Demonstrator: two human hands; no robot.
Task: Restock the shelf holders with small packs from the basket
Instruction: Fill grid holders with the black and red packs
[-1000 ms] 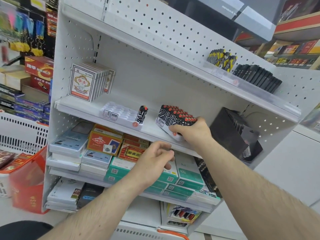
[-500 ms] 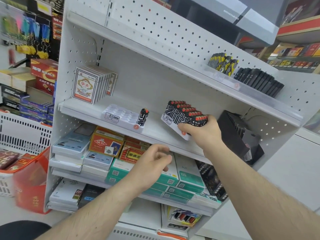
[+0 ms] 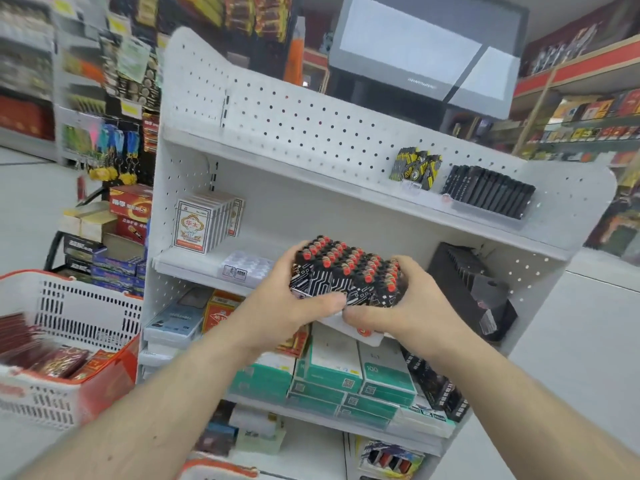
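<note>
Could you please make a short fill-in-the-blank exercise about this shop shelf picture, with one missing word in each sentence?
1. The tray of black lighters with red caps is held by ____ hands, the left hand and the right hand.
2. The clear holder on the middle shelf looks almost ____.
3. The white playing-card boxes stand to the ____ of that holder.
4. The basket has a ____ rim.

Missing words: both; empty; left; red
</note>
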